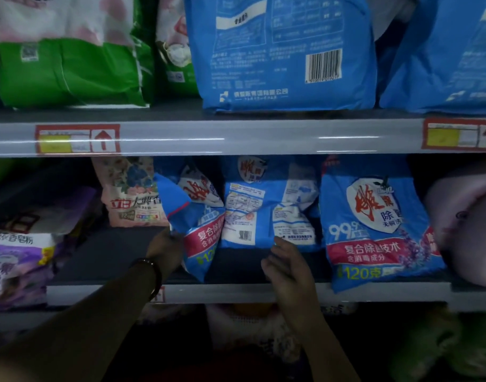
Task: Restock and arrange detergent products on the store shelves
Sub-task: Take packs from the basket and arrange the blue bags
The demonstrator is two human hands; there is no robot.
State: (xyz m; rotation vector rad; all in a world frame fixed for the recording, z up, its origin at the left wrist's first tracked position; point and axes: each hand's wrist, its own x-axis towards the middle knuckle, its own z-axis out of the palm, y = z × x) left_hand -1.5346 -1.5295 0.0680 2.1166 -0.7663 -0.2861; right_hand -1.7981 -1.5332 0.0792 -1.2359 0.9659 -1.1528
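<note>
On the middle shelf stand three blue detergent bags. The left blue bag leans sideways, and my left hand grips its left edge. The middle blue bag faces backward, its barcode showing. My right hand reaches up to that bag's lower edge, fingers loosely curled and touching it. The right blue bag stands face-forward at the shelf front. A pink floral bag sits behind, left of my left hand.
Purple bags lie at the far left of the shelf, a pink bag at the far right. The upper shelf holds green-and-white bags and large blue bags. More bags sit in the dark below.
</note>
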